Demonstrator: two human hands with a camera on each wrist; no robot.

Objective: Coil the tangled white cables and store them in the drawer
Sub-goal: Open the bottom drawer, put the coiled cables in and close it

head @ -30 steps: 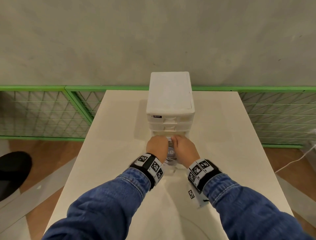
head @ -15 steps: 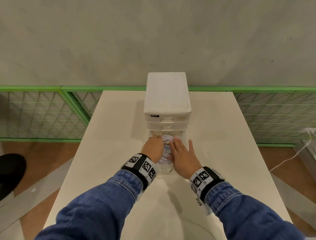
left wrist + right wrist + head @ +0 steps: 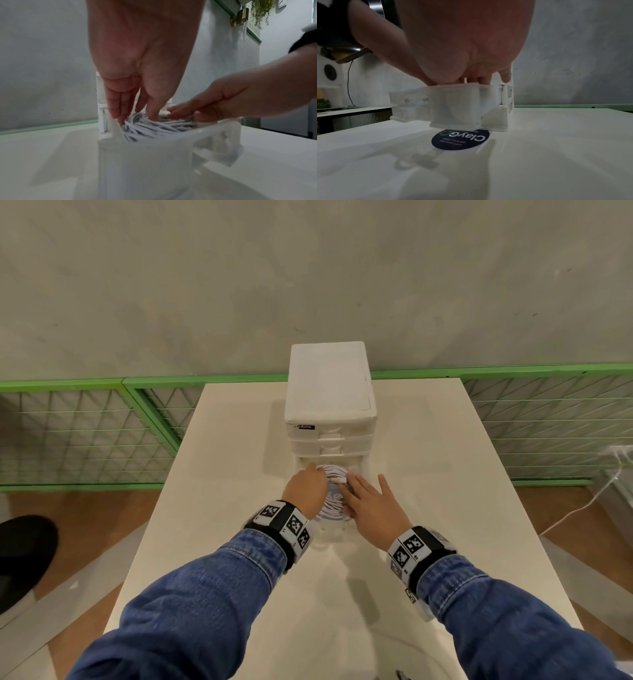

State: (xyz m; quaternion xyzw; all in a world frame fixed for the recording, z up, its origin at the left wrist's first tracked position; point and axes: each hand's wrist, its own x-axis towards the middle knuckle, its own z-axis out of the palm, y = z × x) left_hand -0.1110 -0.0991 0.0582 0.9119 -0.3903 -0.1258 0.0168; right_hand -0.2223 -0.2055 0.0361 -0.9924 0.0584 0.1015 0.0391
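Both hands (image 3: 337, 494) flat on cables (image 3: 150, 127) — sticker (image 3: 460, 139) only in rt-wrist view.

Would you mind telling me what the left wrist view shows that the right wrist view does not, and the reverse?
Only the left wrist view shows the coiled white cables inside the drawer, with the left hand pressing straight fingers into them and the right hand reaching across. Only the right wrist view shows the round dark sticker on the table beneath the drawer. Both show the pulled-out translucent drawer and the white drawer unit.
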